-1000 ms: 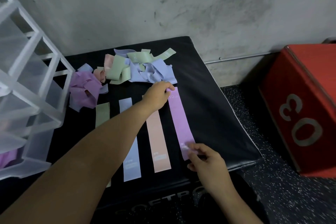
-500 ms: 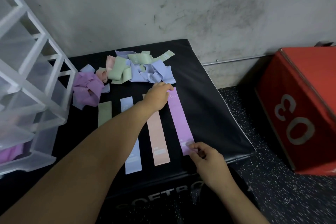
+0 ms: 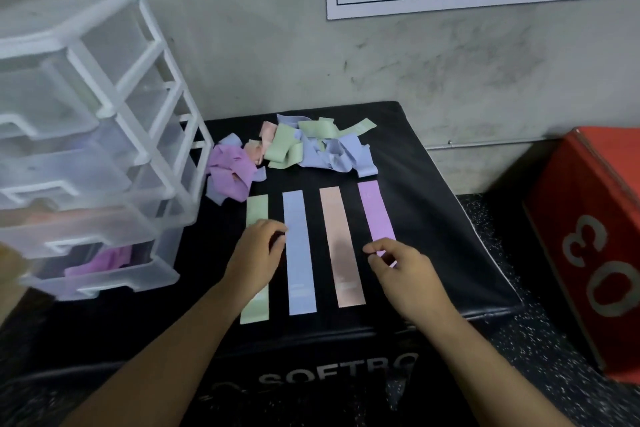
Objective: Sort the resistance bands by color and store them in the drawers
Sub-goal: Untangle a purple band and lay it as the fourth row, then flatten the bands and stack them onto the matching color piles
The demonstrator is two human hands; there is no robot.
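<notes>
Four bands lie flat, side by side, on the black padded worktop (image 3: 436, 218), one per colour: green band (image 3: 258, 210), blue band (image 3: 298, 253), peach band (image 3: 341, 246), purple band (image 3: 374, 211). We read these as the sorting rows, with one band in each so far.

The left hand (image 3: 256, 253) rests over the middle of the green band with its fingers loosely curled and the tips just beside the blue band's edge. We cannot tell whether it grips anything. The right hand (image 3: 398, 270) pinches the near end of the purple band between thumb and forefinger.

Most of the work is left, in our judgement. The mixed pile (image 3: 318, 146) of green, blue and peach bands sits unsorted at the back of the worktop. A crumpled purple clump (image 3: 230, 172) touches its left side, just beside the drawer unit (image 3: 114, 121). The bottom drawer (image 3: 104, 282) holds something purple, so we judge that storing has started for that colour. The drawer above it shows a pinkish blur, contents unclear. We cannot read the upper drawers through the frosted plastic.
</notes>
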